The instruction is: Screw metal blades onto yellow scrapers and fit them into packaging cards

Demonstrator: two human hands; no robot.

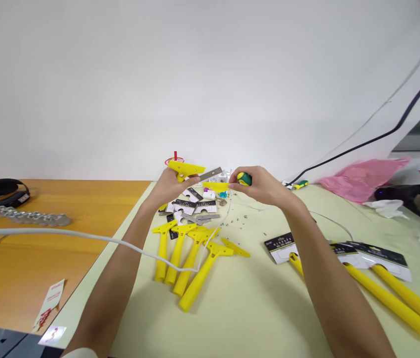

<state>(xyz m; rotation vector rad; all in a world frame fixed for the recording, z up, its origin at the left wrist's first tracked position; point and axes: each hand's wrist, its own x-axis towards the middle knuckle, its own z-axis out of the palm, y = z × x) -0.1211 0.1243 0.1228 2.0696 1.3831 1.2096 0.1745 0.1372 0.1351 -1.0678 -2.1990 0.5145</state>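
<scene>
Above the far part of the table, my left hand (167, 188) is closed around a yellow scraper (186, 169) with its head turned up. A grey metal blade (210, 174) sticks out to the right from the same hand. My right hand (260, 185) pinches a yellow clamp plate (215, 187) by its right end, just below the blade. It also holds a green and yellow screwdriver (244, 178), of which mainly the handle shows. Several yellow scraper handles (188, 263) lie side by side below, with another yellow plate (236, 247) beside their heads.
Loose blades (206, 217), carded packages (185, 205) and small screws (245, 217) lie beyond the handles. A white cable (135, 249) crosses in front. Longer yellow scrapers (396, 306) with cards lie right. A pink bag (359, 179) sits back right; a wooden table (94, 214) adjoins left.
</scene>
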